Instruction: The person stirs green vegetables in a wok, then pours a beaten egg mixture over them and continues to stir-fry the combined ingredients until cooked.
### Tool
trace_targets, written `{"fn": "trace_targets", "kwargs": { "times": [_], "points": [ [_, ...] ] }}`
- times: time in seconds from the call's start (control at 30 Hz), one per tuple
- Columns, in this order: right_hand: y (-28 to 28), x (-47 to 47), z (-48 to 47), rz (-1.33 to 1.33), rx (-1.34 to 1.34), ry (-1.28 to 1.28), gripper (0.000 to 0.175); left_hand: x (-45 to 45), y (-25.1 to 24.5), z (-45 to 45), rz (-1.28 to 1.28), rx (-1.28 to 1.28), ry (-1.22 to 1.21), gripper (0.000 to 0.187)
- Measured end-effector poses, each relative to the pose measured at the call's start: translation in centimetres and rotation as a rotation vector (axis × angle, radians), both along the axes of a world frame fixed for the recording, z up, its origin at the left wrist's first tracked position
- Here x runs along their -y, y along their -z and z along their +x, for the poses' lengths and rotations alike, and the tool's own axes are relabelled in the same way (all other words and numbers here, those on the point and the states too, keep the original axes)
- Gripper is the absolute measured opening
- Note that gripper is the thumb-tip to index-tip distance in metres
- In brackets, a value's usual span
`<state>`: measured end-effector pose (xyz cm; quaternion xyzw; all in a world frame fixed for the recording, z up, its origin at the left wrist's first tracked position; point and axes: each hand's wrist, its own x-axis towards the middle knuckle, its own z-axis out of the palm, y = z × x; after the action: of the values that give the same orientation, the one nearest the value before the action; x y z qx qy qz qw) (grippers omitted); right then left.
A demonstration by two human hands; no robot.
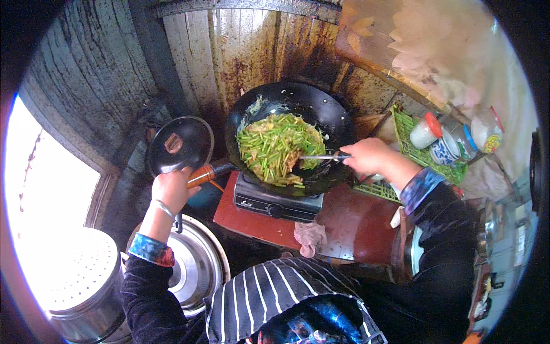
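Observation:
A black wok (pixel 296 92) sits on a single-burner stove (pixel 275 204), its near side holding a heap of chopped green stalks (pixel 279 146) with paler bits among them. My left hand (pixel 172 189) grips the wok's orange-brown handle (pixel 201 176). In my right hand (pixel 369 157) is the dark handle of a cooking utensil with a metal shaft (pixel 320 158). The utensil's head lies among the stalks at their right side, mostly hidden, so its shape is unclear.
Left of the wok leans a dark pan lid (pixel 189 144). Below my left arm are a large metal lid (pixel 200 258) and a perforated steamer pot (pixel 86 275). A pink cloth (pixel 310 238) hangs at the red table's (pixel 356 228) front edge. At right, a green basket (pixel 406 133) stands by several jars (pixel 426 130).

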<state>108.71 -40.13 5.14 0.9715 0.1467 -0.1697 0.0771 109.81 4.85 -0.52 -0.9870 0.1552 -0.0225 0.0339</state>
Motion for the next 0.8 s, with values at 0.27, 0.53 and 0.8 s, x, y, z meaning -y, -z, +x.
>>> {"fn": "trace_targets", "kwargs": {
  "times": [0.27, 0.53, 0.8],
  "points": [
    [3.7, 0.2, -0.8, 0.205, 0.213, 0.104, 0.044, -0.1, 0.4, 0.3, 0.001, 0.009, 0.016, 0.045],
    [5.0, 6.3, -3.5, 0.963, -0.439, 0.8, 0.032, 0.2, 0.3, 0.2, 0.015, -0.049, -0.01, 0.046],
    [5.1, 8.7, -7.9, 1.59, -0.737, 1.077, 0.023, 0.1, 0.5, 0.5, 0.012, -0.03, -0.007, 0.045]
  ]
}}
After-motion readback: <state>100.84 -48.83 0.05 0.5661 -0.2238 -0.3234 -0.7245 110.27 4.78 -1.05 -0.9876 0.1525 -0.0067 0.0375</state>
